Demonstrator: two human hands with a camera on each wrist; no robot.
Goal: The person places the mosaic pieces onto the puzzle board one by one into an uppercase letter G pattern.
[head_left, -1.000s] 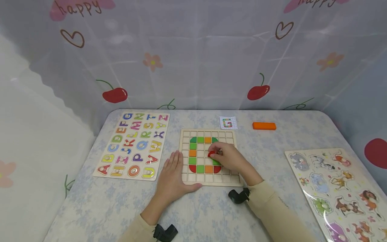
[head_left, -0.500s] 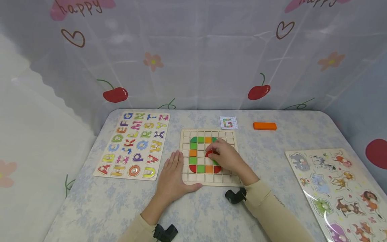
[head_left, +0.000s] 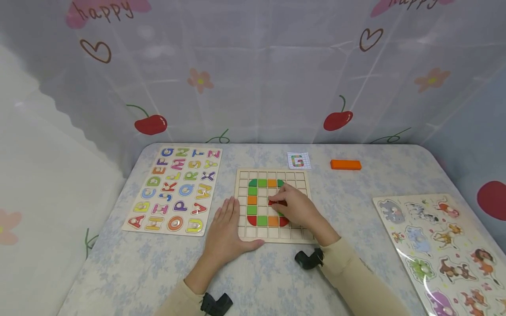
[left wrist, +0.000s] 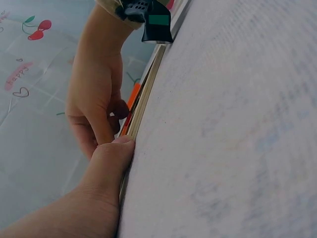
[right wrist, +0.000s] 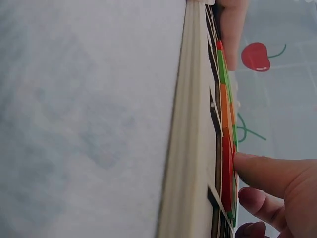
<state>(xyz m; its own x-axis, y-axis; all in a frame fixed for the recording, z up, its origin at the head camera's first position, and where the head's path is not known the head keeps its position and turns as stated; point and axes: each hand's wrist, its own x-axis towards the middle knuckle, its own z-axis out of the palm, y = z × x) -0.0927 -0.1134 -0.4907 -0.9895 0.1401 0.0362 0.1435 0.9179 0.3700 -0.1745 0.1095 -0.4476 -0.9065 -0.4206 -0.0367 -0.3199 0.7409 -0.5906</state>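
Note:
A wooden grid board [head_left: 284,240] lies mid-table, with green, orange and red tiles set in a squared ring. My left hand [head_left: 227,232] rests flat at its left side, fingers straight along the edge and thumb by the front corner. Inside the ring, my right hand [head_left: 298,206] pinches a small red tile [head_left: 271,202] between thumb and fingertips, low over the board; the fingers cover most of it. In the right wrist view, the right thumb [right wrist: 262,171] comes down right at the row of tiles. The left wrist view shows the left thumb [left wrist: 116,148] against the board's edge.
Left of the board lies an alphabet puzzle [head_left: 217,193]. A small card with a G pattern [head_left: 299,160] and an orange bar [head_left: 345,164] lie behind it. An animal puzzle [head_left: 428,224] is at the right. A printed curtain [head_left: 253,87] hangs at the table's back.
My right hand has shifted slightly left with the red tile, which has gone from tilted above the ring's right side to lower at the ring's inside. The left hand has stayed in place.

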